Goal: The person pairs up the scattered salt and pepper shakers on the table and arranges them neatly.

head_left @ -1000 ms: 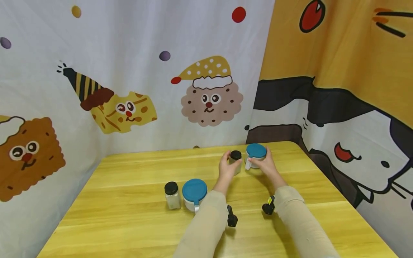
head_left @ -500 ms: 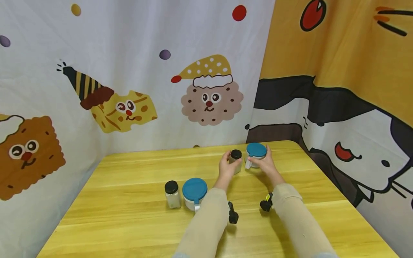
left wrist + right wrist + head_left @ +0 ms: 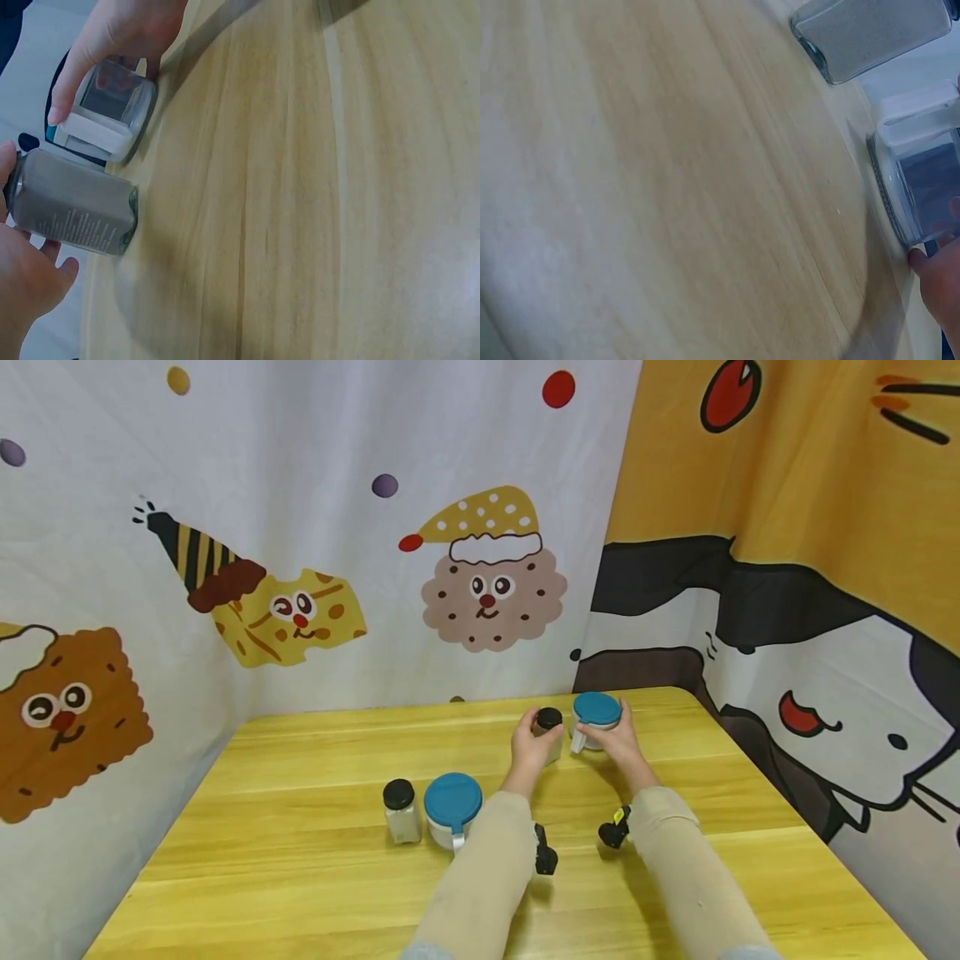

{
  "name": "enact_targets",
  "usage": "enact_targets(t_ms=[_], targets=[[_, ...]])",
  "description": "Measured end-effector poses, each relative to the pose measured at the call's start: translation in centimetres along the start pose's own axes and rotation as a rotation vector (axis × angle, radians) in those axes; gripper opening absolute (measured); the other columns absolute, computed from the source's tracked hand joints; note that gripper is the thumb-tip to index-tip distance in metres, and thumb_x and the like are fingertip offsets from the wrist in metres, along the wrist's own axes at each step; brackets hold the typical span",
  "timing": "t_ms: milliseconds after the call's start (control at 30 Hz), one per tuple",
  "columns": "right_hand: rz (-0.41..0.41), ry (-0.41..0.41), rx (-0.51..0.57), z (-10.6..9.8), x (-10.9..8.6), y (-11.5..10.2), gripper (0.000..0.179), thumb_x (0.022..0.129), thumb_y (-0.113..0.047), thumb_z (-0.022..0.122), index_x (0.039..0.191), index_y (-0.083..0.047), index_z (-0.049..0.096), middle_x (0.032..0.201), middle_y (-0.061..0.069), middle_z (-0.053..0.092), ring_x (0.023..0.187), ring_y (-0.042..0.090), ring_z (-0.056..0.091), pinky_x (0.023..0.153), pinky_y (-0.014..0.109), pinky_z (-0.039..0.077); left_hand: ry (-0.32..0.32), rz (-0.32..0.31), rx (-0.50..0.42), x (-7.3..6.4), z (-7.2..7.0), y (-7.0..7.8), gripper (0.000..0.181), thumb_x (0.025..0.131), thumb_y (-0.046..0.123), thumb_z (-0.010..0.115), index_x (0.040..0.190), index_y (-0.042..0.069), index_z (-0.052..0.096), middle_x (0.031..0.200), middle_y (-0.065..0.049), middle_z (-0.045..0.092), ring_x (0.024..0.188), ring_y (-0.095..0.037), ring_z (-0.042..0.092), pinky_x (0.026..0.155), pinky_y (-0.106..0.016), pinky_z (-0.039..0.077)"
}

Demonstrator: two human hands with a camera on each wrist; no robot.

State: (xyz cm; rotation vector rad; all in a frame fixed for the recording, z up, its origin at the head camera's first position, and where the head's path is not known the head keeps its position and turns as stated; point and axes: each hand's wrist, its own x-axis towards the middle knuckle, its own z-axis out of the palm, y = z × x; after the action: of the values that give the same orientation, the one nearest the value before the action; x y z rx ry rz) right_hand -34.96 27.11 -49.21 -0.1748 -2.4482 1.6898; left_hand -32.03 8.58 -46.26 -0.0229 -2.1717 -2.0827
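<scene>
Left wrist: left fingers [image 3: 67, 271] grip a jar [image 3: 71, 195] bearing illegible print [image 3: 79, 229], right fingers [image 3: 69, 84] a lidded container [image 3: 112, 94].

In the left grip [image 3: 529, 747], the jar [image 3: 555, 750] is grey-white under a black lid [image 3: 549, 718], with whitish lettering [image 3: 80, 229]. At the right grip [image 3: 621, 741], the container [image 3: 592, 729] has clear sides, a blue lid [image 3: 597, 708] and a white handle [image 3: 578, 741]. Left of the left grip, a second jar [image 3: 403, 827] repeats black over whitish, and a second container [image 3: 441, 836] blue over white. Beneath both grips the tabletop [image 3: 300, 877] is yellow, streaked with wood grain. Beige sleeves [image 3: 480, 872] follow each grip. Beyond, a white curtain [image 3: 300, 460] carries red, purple and mustard dots; right of the right grip comes orange, black and white cloth [image 3: 840, 502].
</scene>
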Motion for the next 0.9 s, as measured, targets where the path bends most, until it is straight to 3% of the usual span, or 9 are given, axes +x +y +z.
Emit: enact_targets(t_ms=[267, 500, 900], targets=[[0.005, 0.022, 0.023, 0.29, 0.14, -0.13, 0.116, 0.078, -0.03, 0.081, 0.154, -0.013, -0.006, 0.157, 0.021, 0.006, 0.141, 0.039, 0.013, 0.11, 0.055, 0.016, 0.01, -0.006, 0.04, 0.02, 0.31, 0.52, 0.056, 0.085, 0.01, 0.074, 0.135, 0.002, 0.053, 0.135, -0.015, 0.053, 0.123, -0.031, 0.048, 0.1, -0.041, 0.041], [-0.004, 0.039, 0.024, 0.58, 0.03, -0.13, 0.109, 0.078, -0.027, 0.081, 0.153, -0.007, 0.004, 0.154, 0.021, 0.018, 0.138, 0.039, 0.022, 0.109, 0.054, 0.02, 0.03, -0.019, 0.024, -0.01, 0.35, 0.67, 0.054, 0.085, 0.01, 0.074, 0.134, -0.001, 0.053, 0.132, -0.016, 0.055, 0.12, -0.031, 0.05, 0.099, -0.041, 0.042], [-0.003, 0.071, 0.017, 0.78, 0.02, -0.2, 0.106, 0.077, -0.024, 0.082, 0.152, -0.005, 0.009, 0.151, 0.023, 0.023, 0.136, 0.04, 0.026, 0.108, 0.053, 0.024, 0.044, -0.007, 0.013, -0.05, 0.33, 0.63, 0.05, 0.083, 0.007, 0.076, 0.129, -0.001, 0.058, 0.128, -0.014, 0.058, 0.116, -0.029, 0.053, 0.097, -0.04, 0.043]])
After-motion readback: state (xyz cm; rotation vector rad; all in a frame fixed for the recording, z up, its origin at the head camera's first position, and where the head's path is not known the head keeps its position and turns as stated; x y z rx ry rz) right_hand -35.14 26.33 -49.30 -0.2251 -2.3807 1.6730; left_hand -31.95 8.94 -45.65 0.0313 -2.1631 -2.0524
